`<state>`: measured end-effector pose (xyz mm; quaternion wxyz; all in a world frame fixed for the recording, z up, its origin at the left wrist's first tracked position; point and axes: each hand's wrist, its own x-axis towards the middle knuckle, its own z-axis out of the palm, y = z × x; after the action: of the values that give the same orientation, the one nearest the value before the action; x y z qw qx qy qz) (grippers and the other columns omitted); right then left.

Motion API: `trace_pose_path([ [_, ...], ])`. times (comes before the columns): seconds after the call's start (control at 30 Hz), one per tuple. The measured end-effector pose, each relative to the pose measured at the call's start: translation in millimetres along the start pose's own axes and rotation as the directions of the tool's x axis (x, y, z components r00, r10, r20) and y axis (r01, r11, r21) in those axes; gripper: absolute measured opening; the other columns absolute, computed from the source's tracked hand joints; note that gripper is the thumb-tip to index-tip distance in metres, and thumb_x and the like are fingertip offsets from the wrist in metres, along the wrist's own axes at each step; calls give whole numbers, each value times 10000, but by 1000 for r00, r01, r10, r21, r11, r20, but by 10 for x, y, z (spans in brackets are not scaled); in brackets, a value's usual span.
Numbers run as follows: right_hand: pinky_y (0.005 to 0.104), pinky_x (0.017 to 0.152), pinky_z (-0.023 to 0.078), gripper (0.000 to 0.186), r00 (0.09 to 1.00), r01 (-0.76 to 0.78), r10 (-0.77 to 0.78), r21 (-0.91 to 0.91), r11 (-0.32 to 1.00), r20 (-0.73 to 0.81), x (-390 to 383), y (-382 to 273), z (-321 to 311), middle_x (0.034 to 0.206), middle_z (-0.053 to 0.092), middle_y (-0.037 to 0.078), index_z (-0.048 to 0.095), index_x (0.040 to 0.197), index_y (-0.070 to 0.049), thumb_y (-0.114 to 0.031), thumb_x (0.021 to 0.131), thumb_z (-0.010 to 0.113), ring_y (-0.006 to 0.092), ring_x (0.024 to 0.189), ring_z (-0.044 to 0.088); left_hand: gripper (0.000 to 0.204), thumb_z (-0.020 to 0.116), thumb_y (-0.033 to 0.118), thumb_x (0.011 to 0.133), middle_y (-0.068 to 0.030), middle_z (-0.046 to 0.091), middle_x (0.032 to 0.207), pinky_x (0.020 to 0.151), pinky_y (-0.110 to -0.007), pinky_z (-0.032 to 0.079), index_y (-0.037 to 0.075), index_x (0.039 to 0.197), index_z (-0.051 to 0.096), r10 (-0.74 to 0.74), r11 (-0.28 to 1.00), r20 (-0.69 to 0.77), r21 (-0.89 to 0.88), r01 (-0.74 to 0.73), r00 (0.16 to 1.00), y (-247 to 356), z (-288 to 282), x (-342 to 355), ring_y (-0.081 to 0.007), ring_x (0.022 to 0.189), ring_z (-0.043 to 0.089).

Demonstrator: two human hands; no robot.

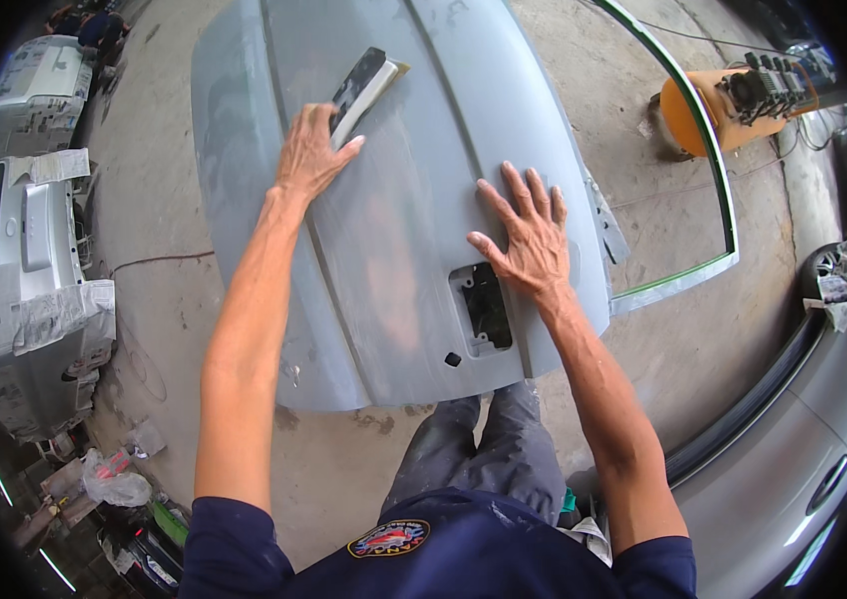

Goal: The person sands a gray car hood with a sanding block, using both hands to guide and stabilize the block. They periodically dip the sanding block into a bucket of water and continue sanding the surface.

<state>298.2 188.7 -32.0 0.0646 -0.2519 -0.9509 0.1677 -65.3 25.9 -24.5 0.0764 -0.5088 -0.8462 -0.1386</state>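
Note:
A large grey primed car body panel (413,299) lies in front of me, with a rectangular handle cut-out (484,307) near its lower right. My left hand (311,150) grips a flat sanding block (367,88) and presses it on the panel's upper middle. Fingers spread, my right hand (528,240) lies flat on the panel just above the cut-out, holding nothing.
Concrete floor (154,220) surrounds the panel. A silver car (14,270) masked with newspaper stands at left. An orange air compressor (733,105) sits at upper right, a green-edged door frame (723,200) beside the panel, another grey car (793,449) at right.

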Motion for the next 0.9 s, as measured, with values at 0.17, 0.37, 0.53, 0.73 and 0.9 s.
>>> trace_pose_path([
  [0.17,591,1396,109,866,998,22,-21,13,1000,-63,-18,-6,-5,1808,332,14,509,1664,-366,-887,974,476,320,1685,235,727,735,554,999,-161,593,1096,888,-495,584,227,1630,577,-254,967,84,-17,256,964,605,-83,-107,-342,1041,661],
  [0.37,606,1390,112,863,998,29,-29,-10,1000,-51,8,-40,-61,1810,328,16,507,1667,-363,-874,973,503,328,1685,231,684,790,545,917,-158,560,960,643,-471,608,187,1496,725,-261,957,63,-117,267,963,1668,-352,-2067,-322,813,660],
  [0.53,579,1398,75,875,1000,-9,9,6,1000,9,1,-24,-39,1825,304,28,504,1673,-361,-885,972,481,329,1697,203,706,751,625,920,-234,658,1053,684,-472,656,227,1503,726,-98,988,44,-117,102,994,1206,-160,-1927,-354,831,731],
  [0.73,559,1406,68,884,1000,-14,14,2,1000,19,-17,-8,-11,1825,301,15,499,1674,-364,-903,976,440,316,1698,198,687,803,514,934,-215,618,1076,791,-489,604,195,1532,692,-318,942,39,-96,320,947,696,16,-371,-409,919,694],
  [0.9,599,1392,107,847,1000,-15,16,-47,999,27,6,-50,-59,1811,329,11,518,1661,-367,-863,974,515,327,1684,239,718,861,471,865,-228,652,1060,832,-511,635,209,1516,715,-240,952,83,-176,251,967,1529,-261,-2184,-400,923,710],
])
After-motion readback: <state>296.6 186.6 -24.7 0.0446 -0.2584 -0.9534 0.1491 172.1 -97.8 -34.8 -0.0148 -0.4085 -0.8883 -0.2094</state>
